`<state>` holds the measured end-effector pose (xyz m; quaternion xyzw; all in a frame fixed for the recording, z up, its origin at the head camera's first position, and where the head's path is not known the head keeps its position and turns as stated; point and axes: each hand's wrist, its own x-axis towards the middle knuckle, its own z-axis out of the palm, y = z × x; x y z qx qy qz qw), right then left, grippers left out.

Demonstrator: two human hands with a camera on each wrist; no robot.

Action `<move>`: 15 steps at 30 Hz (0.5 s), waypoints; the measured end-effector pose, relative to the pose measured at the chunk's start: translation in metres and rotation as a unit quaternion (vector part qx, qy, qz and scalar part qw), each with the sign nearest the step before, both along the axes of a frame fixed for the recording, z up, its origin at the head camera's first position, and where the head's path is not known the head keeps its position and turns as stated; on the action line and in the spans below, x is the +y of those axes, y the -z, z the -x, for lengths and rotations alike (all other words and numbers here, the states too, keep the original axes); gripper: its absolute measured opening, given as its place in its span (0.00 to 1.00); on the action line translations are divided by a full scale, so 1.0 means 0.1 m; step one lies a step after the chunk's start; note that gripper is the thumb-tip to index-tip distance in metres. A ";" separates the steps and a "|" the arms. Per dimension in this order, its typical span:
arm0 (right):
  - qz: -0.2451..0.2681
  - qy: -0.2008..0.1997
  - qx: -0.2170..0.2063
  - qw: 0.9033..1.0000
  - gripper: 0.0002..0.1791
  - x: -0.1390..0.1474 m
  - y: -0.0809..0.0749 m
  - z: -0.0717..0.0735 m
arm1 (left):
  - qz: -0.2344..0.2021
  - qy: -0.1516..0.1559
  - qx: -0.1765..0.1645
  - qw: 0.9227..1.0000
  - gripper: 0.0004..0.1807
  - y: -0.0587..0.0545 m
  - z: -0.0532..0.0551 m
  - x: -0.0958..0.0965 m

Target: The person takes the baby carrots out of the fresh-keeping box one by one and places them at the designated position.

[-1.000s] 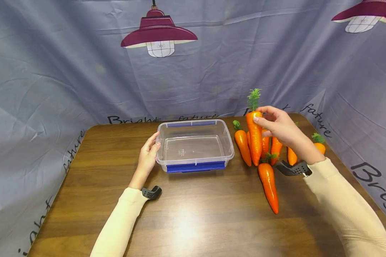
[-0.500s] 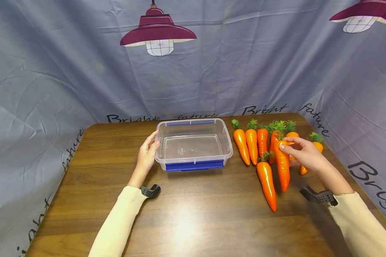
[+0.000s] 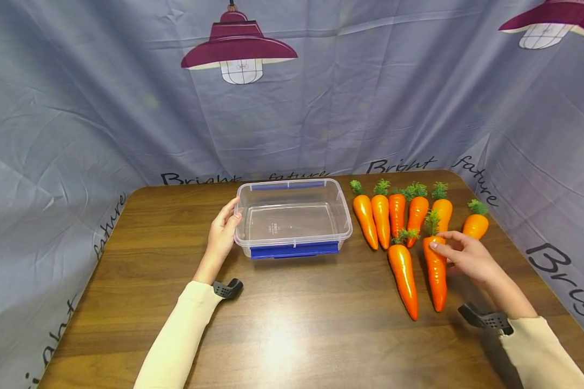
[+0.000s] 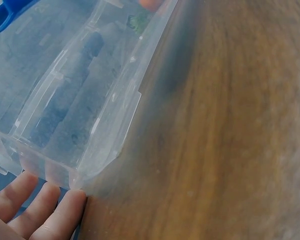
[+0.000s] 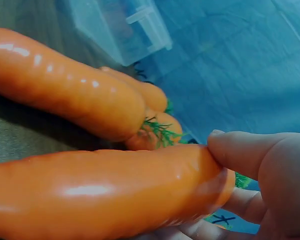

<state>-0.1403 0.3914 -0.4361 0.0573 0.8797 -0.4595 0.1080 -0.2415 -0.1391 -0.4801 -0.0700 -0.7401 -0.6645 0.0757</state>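
Note:
A clear plastic food container [image 3: 292,241] with blue side clips stands on the table. At its left end my left hand [image 3: 220,229] holds it, thumb at the rim; in the left wrist view its fingers [image 4: 50,200] lie against the outer wall. On the right, my right hand [image 3: 469,259] pinches an orange carrot [image 3: 436,275] near its green top, thumb on the near side. That carrot lies low over the table, tip toward me, beside another carrot [image 3: 404,278]. In the right wrist view the gripped carrot [image 5: 100,192] fills the lower part.
Behind the two front carrots, several more carrots stretch in a row, from a leftmost carrot [image 3: 366,221] by the container to a rightmost carrot [image 3: 475,227]. The wooden table [image 3: 175,216] meets a grey-blue curtain [image 3: 292,124] at the back and sides.
My right hand has carried its carrot from near the container's right side, rightward, down and toward me, to beside the front carrot. My left hand stays at the container.

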 end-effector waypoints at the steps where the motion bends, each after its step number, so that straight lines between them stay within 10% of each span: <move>1: -0.003 0.000 -0.002 1.000 0.34 -0.01 0.01 0.00 | 0.002 0.000 -0.002 1.000 0.26 0.00 0.00 0.00; 15: -0.016 -0.002 -0.015 1.000 0.35 -0.05 0.03 -0.02 | -0.006 0.001 0.003 1.000 0.26 0.01 0.01 0.01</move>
